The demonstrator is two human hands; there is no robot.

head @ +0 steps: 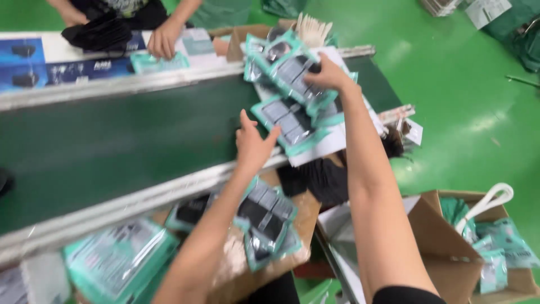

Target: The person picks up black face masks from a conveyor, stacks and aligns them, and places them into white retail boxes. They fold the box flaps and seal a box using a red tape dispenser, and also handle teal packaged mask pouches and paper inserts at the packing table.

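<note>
My right hand [328, 74] reaches far across the dark green conveyor belt [112, 141] and grips a teal-edged clear packet [292, 73] from a loose pile of such packets. My left hand [253, 143] hovers over the belt's near edge, fingers spread, touching the corner of another teal packet [287, 125]. Nothing is in its grasp. The frame is motion-blurred.
More teal packets lie near me [264, 217] and at lower left [118, 262]. An open cardboard box [444, 236] with packets stands at lower right on the green floor. Across the belt, another person's hand [164, 38] rests on a packet beside black items [98, 32].
</note>
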